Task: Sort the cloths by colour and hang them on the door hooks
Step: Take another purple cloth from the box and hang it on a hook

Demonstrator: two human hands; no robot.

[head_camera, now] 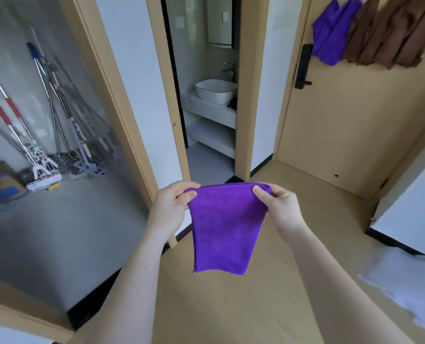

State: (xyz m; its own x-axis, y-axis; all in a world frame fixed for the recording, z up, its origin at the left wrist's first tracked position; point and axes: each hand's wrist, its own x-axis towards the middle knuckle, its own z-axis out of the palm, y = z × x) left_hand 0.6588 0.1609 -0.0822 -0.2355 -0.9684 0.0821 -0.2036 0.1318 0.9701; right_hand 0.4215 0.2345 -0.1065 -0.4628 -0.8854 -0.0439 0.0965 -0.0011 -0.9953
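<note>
Purple cloth [227, 227], plush, hanging flat, tapering downward; top corners pinched in fingers of left hand [171, 207] and right hand [282, 209]. Beyond, hung purple cloths [330, 36] and brown cloths [392, 38] on door [342, 125].

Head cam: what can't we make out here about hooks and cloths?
All head view.
- Brown cloths: blurred, count unclear.
- Hanging purple cloths: blurred, one or two unclear.
- Door hooks: past the top edge or covered by those cloths.
- Held purple cloth: far side faces away; layers unclear.
</note>
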